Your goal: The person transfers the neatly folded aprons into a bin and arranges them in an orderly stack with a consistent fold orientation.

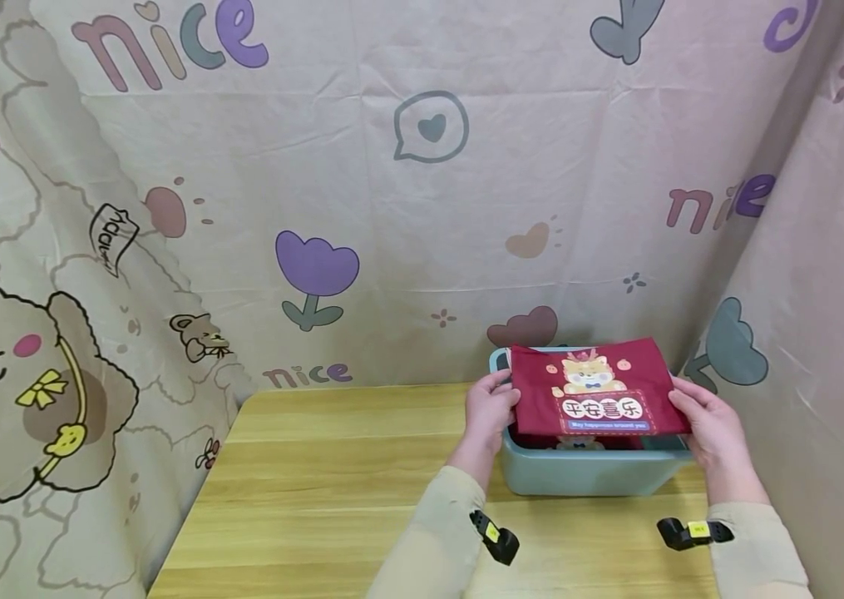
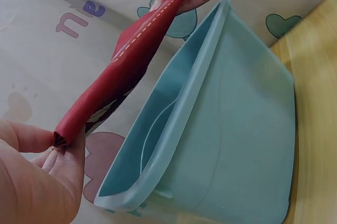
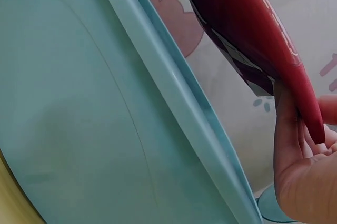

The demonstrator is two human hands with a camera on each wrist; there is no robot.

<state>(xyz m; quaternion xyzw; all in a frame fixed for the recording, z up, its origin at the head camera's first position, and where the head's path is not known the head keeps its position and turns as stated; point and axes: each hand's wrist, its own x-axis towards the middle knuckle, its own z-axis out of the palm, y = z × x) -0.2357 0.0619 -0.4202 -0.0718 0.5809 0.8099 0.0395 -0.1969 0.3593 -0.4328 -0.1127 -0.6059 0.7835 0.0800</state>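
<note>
A folded red cloth (image 1: 537, 403) with a cartoon dog, white characters and a blue strip is held flat above a light blue plastic bin (image 1: 586, 474). My left hand (image 1: 489, 410) pinches its left end, thumb on one face and fingers on the other. At the opposite end, my right hand (image 1: 713, 424) grips the right edge the same way. From the left wrist view, the cloth (image 2: 126, 71) spans between both hands, above the rim of the bin (image 2: 231, 108). Its dark, patterned underside shows in the right wrist view. Below it, more red printed fabric (image 1: 530, 441) shows inside the bin.
The bin stands on a wooden table (image 1: 317, 482), towards its right side. A printed curtain (image 1: 362, 191) hangs behind the table and along both sides. Black devices with yellow labels are strapped to the left sleeve (image 1: 429, 532) and right sleeve (image 1: 758, 549).
</note>
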